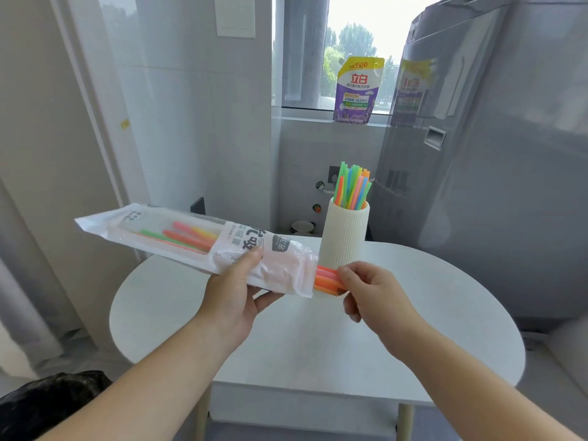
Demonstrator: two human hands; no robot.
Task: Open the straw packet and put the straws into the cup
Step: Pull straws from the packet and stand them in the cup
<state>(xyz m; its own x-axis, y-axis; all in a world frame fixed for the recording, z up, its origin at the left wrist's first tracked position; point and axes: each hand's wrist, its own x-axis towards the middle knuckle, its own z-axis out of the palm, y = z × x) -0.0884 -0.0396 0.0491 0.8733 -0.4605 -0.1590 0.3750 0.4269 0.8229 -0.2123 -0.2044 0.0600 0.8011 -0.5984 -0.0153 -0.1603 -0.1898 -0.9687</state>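
Observation:
A long clear and white straw packet (178, 238) lies slanted in the air above the white table (318, 338). My left hand (232, 297) grips it from below near its open right end. Orange and pink straws (326, 280) stick out of that end, and my right hand (372, 292) pinches their tips. More coloured straws stay inside the packet towards its left end. Behind the hands stands a ribbed cream cup (345, 235) on the table, holding several green, blue, pink and orange straws (352, 186) upright.
A grey washing machine (496, 154) stands close on the right of the table. A purple detergent pouch (358, 90) sits on the window sill behind. A dark bag (47, 405) lies on the floor at the lower left. Walls close in on the left.

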